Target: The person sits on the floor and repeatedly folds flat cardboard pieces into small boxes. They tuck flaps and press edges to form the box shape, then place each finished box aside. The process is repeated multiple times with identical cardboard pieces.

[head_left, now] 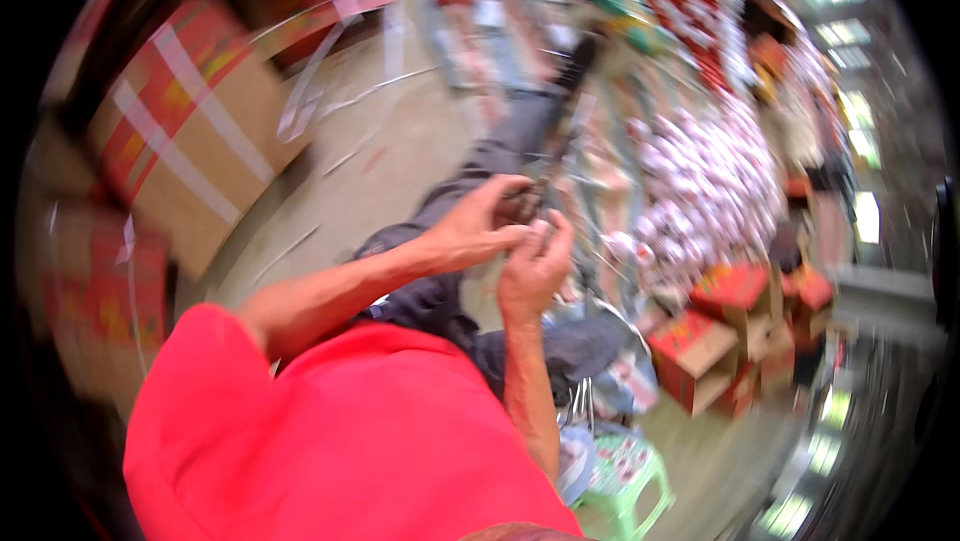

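At 7 o'clock, the red shirt [330, 431] occupies the lower area. A red-and-brown carton [190, 106], banded with pale tape [205, 106], sits at 10 o'clock. Dark trousers [575, 346] extend from near centre toward 1 and 4 o'clock. A heap of pinkish-white rounded pieces [710, 176] lies at 3 o'clock. A green stool [628, 476] stands at 5 o'clock. Near centre, the left hand [470, 228] and right hand [532, 271] are together at the fingertips. A small dark shape [517, 206] shows beside the left thumb and forefinger; blur prevents telling whether it is gripped.
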Available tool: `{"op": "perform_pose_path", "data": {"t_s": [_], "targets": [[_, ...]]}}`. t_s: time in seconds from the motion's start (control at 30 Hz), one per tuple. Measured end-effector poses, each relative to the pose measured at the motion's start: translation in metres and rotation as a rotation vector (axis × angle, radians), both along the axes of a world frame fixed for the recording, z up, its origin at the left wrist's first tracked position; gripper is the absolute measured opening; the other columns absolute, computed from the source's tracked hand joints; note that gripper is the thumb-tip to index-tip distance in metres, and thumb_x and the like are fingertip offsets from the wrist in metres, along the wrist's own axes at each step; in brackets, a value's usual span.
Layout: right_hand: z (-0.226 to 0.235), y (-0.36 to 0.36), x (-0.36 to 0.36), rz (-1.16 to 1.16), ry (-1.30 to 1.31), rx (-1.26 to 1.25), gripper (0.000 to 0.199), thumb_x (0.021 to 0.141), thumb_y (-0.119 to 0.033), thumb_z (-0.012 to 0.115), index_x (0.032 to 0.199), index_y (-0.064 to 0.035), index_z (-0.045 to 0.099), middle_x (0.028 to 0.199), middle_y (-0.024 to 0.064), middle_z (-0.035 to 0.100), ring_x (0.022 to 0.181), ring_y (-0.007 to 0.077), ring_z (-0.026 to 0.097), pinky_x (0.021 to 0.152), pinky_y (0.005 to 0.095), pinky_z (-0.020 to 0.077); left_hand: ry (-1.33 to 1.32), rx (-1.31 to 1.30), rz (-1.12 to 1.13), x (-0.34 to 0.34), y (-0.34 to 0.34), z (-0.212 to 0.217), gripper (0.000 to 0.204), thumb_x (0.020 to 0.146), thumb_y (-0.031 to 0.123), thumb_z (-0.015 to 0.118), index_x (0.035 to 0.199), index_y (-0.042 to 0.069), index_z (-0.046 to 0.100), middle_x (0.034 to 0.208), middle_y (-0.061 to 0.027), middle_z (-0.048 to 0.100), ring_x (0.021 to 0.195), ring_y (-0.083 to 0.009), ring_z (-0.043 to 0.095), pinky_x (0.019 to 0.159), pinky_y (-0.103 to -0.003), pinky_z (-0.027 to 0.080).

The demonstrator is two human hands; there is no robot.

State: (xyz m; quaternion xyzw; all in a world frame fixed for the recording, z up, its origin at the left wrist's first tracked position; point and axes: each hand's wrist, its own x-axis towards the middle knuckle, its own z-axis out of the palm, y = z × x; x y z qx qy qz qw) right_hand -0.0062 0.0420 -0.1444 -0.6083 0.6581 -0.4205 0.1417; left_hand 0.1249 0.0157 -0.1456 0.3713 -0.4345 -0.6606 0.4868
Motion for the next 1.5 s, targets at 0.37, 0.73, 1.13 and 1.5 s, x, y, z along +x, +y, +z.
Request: {"op": "perform_pose_path", "data": {"t_s": [0.37,0.73,1.13,1.5], "targets": [[-0.075,-0.004,0.029,0.480,-0.026,0.290,0.025,0.100,-0.012,0.067,0.118,0.0035,0.070,0.097,0.0195,0.074,0.086,0.0300,0.072,0.080,0.0396,0.0557,-0.756,0.080,0.350,0.185,0.057,-0.186,0.054,0.088,0.027,0.083,0.129,0.005,0.056,0.100,-0.0187,0.076,0.089,-0.0286,0.073,0.083,-0.043,0.056],[-0.138,-0.024,-0.052,0.315,-0.078,0.434,0.025,0.104,-0.012,0.060,0.122,0.0044,0.064,0.080,0.0081,0.070,0.075,0.0160,0.067,0.075,0.0325,0.0517,-1.658,0.810,0.554,0.399,0.234,-0.237,0.044,0.096,0.032,0.060,0.127,0.001,0.052,0.097,-0.0289,0.073,0.101,-0.0466,0.070,0.090,-0.058,0.050],[-0.177,-0.009,-0.073,0.350,-0.086,0.611,0.027,0.102,-0.010,0.060,0.124,0.0060,0.064,0.077,0.0043,0.069,0.069,0.0111,0.059,0.069,0.0293,0.0494,-1.776,0.980,0.566,0.440,0.210,-0.239,0.040,0.093,0.027,0.057,0.123,0.001,0.056,0.122,-0.0256,0.070,0.119,-0.0415,0.066,0.100,-0.055,0.051],[-0.178,-0.005,-0.083,0.376,-0.002,0.672,0.031,0.101,-0.012,0.060,0.126,0.0061,0.064,0.079,0.0081,0.072,0.074,0.0137,0.065,0.075,0.0311,0.0519,-1.852,0.892,0.526,0.456,0.190,-0.234,0.033,0.094,0.023,0.056,0.120,0.002,0.057,0.120,-0.0269,0.070,0.114,-0.0438,0.068,0.093,-0.054,0.055]]}}
